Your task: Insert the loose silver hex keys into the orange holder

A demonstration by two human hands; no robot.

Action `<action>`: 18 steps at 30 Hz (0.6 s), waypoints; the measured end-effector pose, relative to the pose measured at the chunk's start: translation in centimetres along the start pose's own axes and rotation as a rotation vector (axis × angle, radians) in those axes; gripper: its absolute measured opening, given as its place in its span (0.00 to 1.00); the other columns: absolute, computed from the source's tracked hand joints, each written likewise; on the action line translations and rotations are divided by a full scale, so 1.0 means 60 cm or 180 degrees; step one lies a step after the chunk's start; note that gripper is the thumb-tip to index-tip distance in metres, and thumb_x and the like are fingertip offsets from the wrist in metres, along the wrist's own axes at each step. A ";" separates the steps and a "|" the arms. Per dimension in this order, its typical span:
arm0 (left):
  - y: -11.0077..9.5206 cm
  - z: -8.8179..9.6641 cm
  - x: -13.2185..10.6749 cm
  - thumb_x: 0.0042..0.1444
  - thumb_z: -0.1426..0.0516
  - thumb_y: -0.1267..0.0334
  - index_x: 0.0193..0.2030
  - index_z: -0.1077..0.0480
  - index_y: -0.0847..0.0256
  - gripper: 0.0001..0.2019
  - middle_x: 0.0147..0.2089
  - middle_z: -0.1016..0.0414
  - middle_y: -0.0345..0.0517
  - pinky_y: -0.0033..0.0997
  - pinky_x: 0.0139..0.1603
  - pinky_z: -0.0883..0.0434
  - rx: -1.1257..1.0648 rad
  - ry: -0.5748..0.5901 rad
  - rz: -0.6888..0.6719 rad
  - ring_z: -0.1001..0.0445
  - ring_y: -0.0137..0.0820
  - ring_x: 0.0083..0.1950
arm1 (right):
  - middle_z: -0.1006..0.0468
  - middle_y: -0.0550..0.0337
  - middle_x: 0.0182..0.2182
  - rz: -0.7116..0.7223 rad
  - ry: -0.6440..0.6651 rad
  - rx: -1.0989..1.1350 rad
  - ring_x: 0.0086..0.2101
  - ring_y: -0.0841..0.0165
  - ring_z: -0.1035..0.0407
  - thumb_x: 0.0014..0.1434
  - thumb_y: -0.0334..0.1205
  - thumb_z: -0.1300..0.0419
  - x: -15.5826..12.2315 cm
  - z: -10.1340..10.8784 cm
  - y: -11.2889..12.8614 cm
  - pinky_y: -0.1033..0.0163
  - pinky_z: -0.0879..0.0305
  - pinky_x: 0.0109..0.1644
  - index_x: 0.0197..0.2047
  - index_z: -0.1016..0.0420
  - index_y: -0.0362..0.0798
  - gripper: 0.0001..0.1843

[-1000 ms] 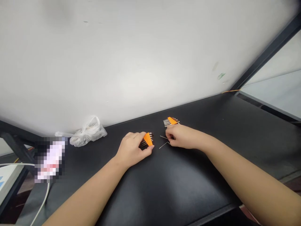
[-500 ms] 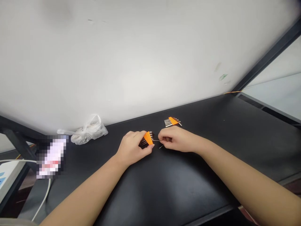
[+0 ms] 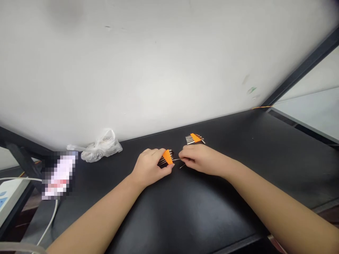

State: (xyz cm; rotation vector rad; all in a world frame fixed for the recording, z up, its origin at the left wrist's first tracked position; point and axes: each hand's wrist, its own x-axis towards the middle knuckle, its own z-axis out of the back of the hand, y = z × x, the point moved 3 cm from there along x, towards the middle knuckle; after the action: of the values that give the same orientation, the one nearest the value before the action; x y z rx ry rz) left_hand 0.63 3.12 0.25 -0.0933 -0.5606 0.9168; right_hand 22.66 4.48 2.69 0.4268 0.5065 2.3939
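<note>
My left hand (image 3: 148, 167) grips an orange hex key holder (image 3: 167, 157) between thumb and fingers, and several dark metal hex keys stick out of it on both sides. Close by on the right, my right hand (image 3: 197, 158) pinches a thin hex key (image 3: 176, 159), whose far end reaches the orange holder. Whether that end sits inside the holder is too small to tell. Under my right fingers shows another thin metal end (image 3: 182, 166); I cannot tell if it belongs to the same key. Behind my right hand lies a second orange holder with hex keys (image 3: 195, 138).
A tied clear plastic bag (image 3: 102, 148) lies against the wall on the black tabletop (image 3: 164, 218). Left of it is a blurred-out pinkish item (image 3: 58, 176). A white cable (image 3: 53, 215) runs by the left edge, near a white box (image 3: 12, 192). Dark frame posts flank the table.
The camera view has shifted slightly. My right hand's fingers have closed a little more around the thin hex key; my left hand keeps its grip on the holder.
</note>
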 end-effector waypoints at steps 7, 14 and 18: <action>-0.007 -0.002 -0.001 0.58 0.39 0.52 0.48 0.28 0.57 0.15 0.34 0.24 0.42 0.37 0.41 0.31 0.0053 0.0034 0.0015 0.25 0.34 0.36 | 0.24 0.55 0.37 0.0179 -0.0351 -0.0203 0.37 0.67 0.30 0.70 0.34 0.48 0.002 -0.015 0.017 0.62 0.34 0.42 0.42 0.23 0.48 0.11; 0.003 0.001 0.002 0.56 0.37 0.52 0.52 0.27 0.54 0.18 0.38 0.22 0.42 0.33 0.40 0.29 -0.0141 -0.0009 0.0398 0.24 0.33 0.37 | 0.21 0.56 0.38 0.0065 -0.0665 0.0220 0.38 0.67 0.28 0.68 0.35 0.43 0.016 -0.018 0.019 0.61 0.32 0.43 0.44 0.25 0.48 0.06; 0.005 -0.002 0.003 0.55 0.36 0.52 0.51 0.26 0.54 0.19 0.37 0.22 0.42 0.33 0.40 0.28 -0.0170 0.0037 0.0306 0.24 0.33 0.37 | 0.21 0.55 0.37 0.0123 -0.0604 0.0173 0.37 0.66 0.27 0.69 0.36 0.45 0.014 -0.026 0.015 0.60 0.32 0.44 0.43 0.23 0.48 0.09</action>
State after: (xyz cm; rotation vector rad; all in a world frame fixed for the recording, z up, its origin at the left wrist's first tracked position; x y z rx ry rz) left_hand 0.57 3.45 0.11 -0.1747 -0.5739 0.9942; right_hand 20.93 4.02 1.89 0.6860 0.4815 2.3500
